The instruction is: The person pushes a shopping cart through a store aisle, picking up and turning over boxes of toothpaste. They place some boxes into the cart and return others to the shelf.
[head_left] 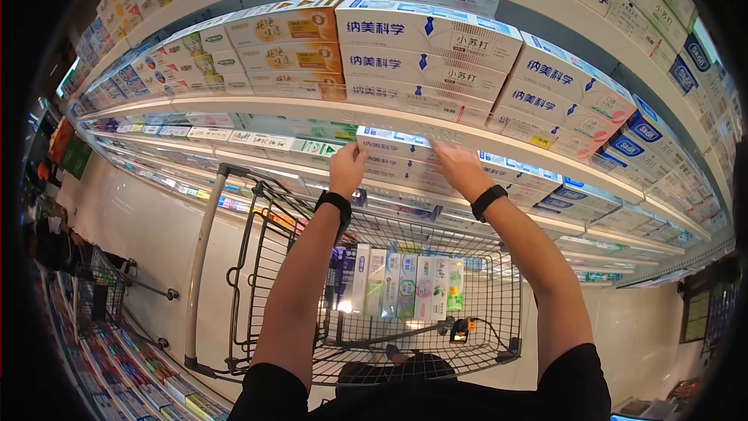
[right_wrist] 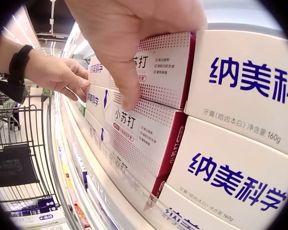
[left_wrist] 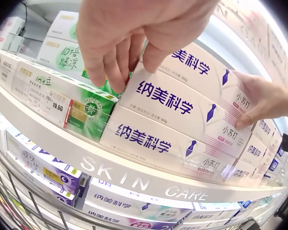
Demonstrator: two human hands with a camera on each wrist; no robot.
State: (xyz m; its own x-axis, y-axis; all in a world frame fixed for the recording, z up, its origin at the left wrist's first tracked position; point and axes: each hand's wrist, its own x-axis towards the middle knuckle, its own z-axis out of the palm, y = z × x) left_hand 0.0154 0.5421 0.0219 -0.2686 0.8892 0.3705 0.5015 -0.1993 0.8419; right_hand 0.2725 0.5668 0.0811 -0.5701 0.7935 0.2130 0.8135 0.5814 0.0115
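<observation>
A stack of white toothpaste boxes (left_wrist: 165,98) with blue lettering stands on a lit shelf. My left hand (head_left: 347,171) is at the stack's left end, its thumb on the front of the top box (left_wrist: 192,67) and its fingers round the end. At the other end my right hand (head_left: 461,169) grips from above, with its thumb (right_wrist: 127,93) down the front near the second box. The right fingertips are hidden behind the top box in the right wrist view. Both hands hold the upper part of the stack between them.
A wire shopping cart (head_left: 510,343) stands below my arms, with a row of toothpaste boxes (head_left: 387,284) inside. Green and white boxes (left_wrist: 89,108) adjoin the stack on the left; more white boxes (right_wrist: 245,129) adjoin it on the right. Another shelf (head_left: 436,121) overhangs the hands.
</observation>
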